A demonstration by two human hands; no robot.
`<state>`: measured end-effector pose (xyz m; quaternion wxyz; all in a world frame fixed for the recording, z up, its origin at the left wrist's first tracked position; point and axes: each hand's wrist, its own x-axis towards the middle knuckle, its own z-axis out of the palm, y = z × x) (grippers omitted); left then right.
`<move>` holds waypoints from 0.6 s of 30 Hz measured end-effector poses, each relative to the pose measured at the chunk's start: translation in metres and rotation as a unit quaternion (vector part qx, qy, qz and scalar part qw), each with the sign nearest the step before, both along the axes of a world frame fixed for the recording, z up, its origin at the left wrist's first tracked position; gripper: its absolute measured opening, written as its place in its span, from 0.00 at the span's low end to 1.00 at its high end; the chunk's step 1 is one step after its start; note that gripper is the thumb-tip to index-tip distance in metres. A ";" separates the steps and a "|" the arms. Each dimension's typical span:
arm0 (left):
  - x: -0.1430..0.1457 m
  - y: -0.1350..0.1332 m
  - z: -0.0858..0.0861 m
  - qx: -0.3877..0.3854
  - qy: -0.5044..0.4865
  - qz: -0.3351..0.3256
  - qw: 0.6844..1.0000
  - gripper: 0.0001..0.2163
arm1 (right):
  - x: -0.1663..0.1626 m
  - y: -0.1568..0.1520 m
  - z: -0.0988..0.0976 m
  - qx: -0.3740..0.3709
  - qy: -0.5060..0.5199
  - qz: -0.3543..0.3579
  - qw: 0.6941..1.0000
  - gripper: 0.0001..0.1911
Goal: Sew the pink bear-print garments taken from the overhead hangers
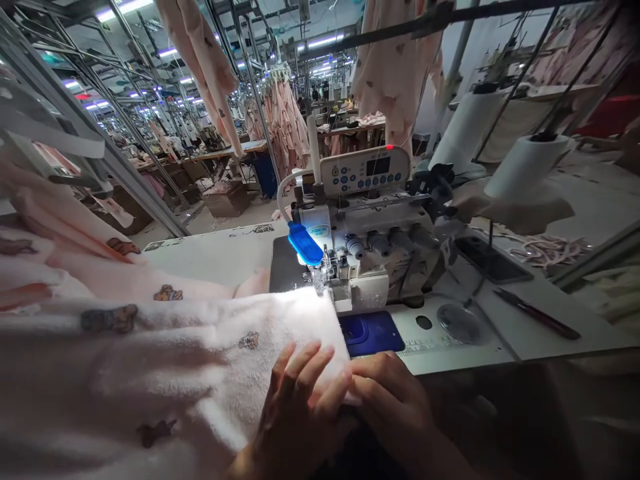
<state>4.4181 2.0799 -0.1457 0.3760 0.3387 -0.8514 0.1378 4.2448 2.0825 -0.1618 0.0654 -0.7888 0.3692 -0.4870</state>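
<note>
Pale pink fleece fabric (200,347) with small bear prints spreads over the left side and under the sewing machine's presser foot area. My left hand (305,393) lies on the fabric near its right edge, fingers stretched out and slightly apart, the thumb reaching toward my right hand. With fingers closed, my right hand (393,393) pinches that edge at its near corner. Just ahead of both hands stands the overlock machine (370,280), its lamp lighting the cloth. A blue finger guard (305,243) sits above the needle. The fabric hides the underside of my left hand.
White thread cones (525,167) stand at right. Tweezers (537,313), a clear round dish (459,323) and a phone-like dark tray (493,259) are on the machine table (475,360). Pink garments (387,73) hang ahead; a metal frame (135,167) rises at left.
</note>
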 end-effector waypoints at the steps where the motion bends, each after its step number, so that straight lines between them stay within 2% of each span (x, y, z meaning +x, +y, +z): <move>1: 0.002 -0.002 -0.002 0.006 -0.017 0.004 1.000 0.15 | 0.000 -0.001 0.003 -0.004 -0.002 0.000 1.000 0.08; 5: 0.011 -0.010 -0.003 0.035 -0.039 -0.013 0.999 0.19 | 0.000 -0.004 0.009 -0.034 0.018 -0.019 0.999 0.08; 10: 0.016 -0.023 0.010 0.029 -0.066 -0.023 0.997 0.19 | 0.005 -0.016 0.011 -0.074 -0.003 -0.036 0.997 0.10; 18: 0.018 -0.051 0.019 0.032 -0.107 0.037 0.993 0.21 | 0.012 -0.049 0.004 -0.111 -0.025 -0.061 0.992 0.07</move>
